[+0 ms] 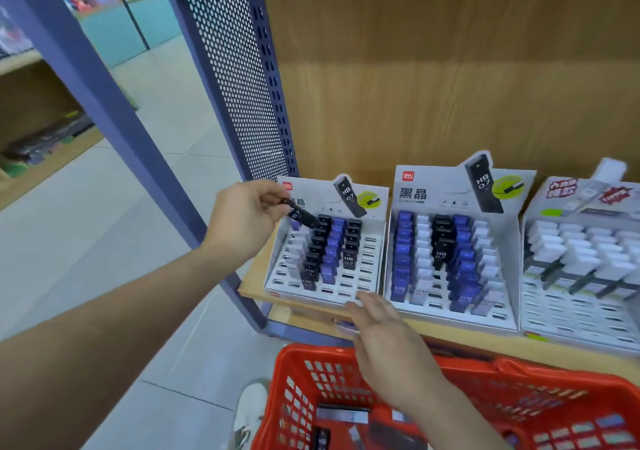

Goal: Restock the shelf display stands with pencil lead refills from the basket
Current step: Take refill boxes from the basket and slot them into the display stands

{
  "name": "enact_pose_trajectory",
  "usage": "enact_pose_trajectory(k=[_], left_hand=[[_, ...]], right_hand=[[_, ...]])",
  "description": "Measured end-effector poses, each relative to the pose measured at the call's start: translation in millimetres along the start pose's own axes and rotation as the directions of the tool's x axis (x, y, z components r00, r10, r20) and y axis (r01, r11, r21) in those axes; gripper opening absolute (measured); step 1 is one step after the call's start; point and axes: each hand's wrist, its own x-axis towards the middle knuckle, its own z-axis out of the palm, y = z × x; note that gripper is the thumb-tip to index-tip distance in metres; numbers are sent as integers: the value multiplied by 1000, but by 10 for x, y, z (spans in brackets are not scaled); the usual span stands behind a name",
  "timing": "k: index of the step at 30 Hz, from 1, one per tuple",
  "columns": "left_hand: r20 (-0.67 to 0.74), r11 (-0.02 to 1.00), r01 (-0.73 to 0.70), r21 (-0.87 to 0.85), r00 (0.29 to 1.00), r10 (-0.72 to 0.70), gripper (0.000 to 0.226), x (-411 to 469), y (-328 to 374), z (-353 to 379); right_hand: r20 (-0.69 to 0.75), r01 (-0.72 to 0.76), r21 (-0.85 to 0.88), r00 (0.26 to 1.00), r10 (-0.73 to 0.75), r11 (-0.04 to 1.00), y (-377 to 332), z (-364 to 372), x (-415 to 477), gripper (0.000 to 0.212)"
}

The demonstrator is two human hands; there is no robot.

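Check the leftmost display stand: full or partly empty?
Partly empty: the leftmost display stand shows bare slots in its right column and front row.

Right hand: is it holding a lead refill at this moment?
No, the right hand is open with straight fingers above the red basket; only the left hand pinches a black refill.

red basket [349,356], black refill [300,214], perforated blue panel [235,68]

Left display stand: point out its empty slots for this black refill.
Free: the rightmost column and front-right rows of the white cardboard left stand, right of its black cases. Crowded: its middle columns; the neighbouring white stand is nearly full.
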Motion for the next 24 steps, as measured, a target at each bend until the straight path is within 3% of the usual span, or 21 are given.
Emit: enact_pose_trajectory(k=[6, 10, 12, 17, 21, 24], left_hand=[[147, 989, -130, -72, 979, 140, 17, 156, 310, 551], [260, 970, -225, 93, 946, 195, 21, 162, 360, 866], [260, 964, -238, 120, 944, 201, 20, 155, 348, 943], [210, 976, -210, -62, 953, 219, 13, 162, 333, 877], [294, 951, -305, -59, 905, 308, 13, 101, 267, 708], [372, 900, -431, 60, 847, 380, 11, 15, 163, 704]], right_hand=[[-9, 4, -74, 1000, -5, 997, 117, 104, 54, 66], [-66, 57, -54, 996, -61, 997, 202, 107, 61, 65], [-97, 66, -72, 993, -73, 995, 264, 153, 42, 65], [-162, 77, -75, 983, -88, 994, 343, 223, 7, 55], [-170, 87, -85, 980, -100, 993, 329, 207, 14, 58], [-188, 83, -85, 977, -98, 993, 296, 197, 15, 56]])
